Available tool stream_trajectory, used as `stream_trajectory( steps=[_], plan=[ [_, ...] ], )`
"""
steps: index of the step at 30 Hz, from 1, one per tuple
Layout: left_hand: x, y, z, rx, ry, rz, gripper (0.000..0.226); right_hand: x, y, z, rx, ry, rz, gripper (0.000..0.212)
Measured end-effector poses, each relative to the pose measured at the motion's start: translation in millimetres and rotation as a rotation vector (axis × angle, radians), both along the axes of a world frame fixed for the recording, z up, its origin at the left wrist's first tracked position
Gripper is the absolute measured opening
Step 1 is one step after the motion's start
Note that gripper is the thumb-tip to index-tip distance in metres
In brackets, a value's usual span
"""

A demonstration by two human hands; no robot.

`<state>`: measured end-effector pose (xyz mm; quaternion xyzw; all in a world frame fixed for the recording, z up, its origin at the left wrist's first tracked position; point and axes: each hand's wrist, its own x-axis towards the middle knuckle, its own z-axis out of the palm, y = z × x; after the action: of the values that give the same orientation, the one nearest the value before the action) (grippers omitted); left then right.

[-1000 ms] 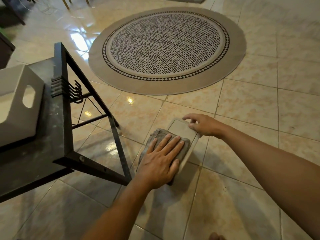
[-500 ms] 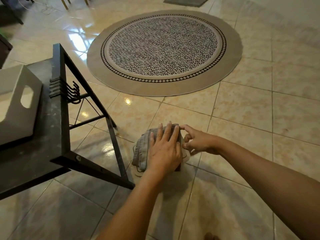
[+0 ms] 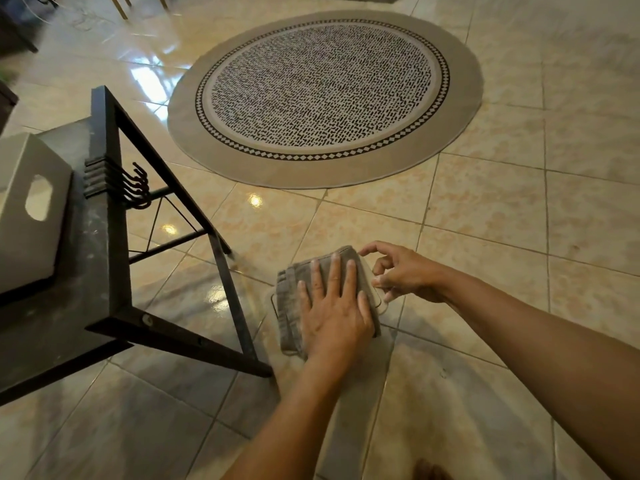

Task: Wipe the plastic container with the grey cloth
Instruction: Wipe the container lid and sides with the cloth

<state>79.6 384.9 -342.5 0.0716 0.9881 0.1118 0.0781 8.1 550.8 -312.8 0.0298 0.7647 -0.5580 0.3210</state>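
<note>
A folded grey cloth [image 3: 294, 292] lies on top of a flat clear plastic container [image 3: 382, 306] on the tiled floor. The cloth hides most of the container; only its thin rim shows at the right and left sides. My left hand [image 3: 334, 306] lies flat on the cloth with fingers spread, pressing it down. My right hand [image 3: 401, 273] is at the container's right edge. Its thumb and curled fingers pinch the rim, and its index finger is lifted.
A black metal-framed table [image 3: 100, 271] stands just left of the cloth, one slanted leg [image 3: 232, 299] ending close to it. A white bin with a handle hole [image 3: 31, 216] sits on the table. A round patterned rug [image 3: 322, 95] lies farther ahead.
My left hand slid the cloth forward along the container, from its near end to cover it. My right hand moved from the far end to the right edge.
</note>
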Motion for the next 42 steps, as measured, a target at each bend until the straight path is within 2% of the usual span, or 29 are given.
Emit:
stream_trajectory(
  steps=[5, 11, 16, 23, 29, 32, 35, 39, 42],
  plan=[
    [-25, -20, 2, 0.01, 0.017, -0.016, 0.062, 0, 14, -2, -0.009, 0.037, -0.135, 0.054],
    [-16, -22, 5, -0.03, 0.014, -0.042, 0.064, -3, 20, 0, -0.002, 0.018, -0.027, 0.056],
    [-30, -35, 0, -0.073, 0.043, -0.042, 0.07, -2, 22, -4, -0.106, -0.059, -0.014, 0.069],
    [-23, 17, 1, -0.049, 0.037, -0.233, 0.061, -2, 16, -3, -0.139, -0.039, 0.0, 0.072],
    [-17, -26, -3, -0.123, 0.026, 0.019, 0.063, -3, 17, -10, -0.139, -0.035, -0.037, 0.072],
    [-2, -3, 1, -0.099, 0.009, -0.056, 0.061, -3, 16, -9, -0.125, -0.019, -0.01, 0.07],
    [-22, 17, 2, -0.054, 0.039, -0.137, 0.059, -1, 14, -8, -0.117, -0.009, -0.022, 0.072],
    [-44, -17, -5, -0.089, 0.027, 0.024, 0.061, 1, 14, -8, -0.119, -0.005, -0.065, 0.072],
    [-37, -35, -5, -0.093, 0.07, 0.07, 0.063, -4, 13, -4, -0.055, 0.002, -0.003, 0.073]
  ],
)
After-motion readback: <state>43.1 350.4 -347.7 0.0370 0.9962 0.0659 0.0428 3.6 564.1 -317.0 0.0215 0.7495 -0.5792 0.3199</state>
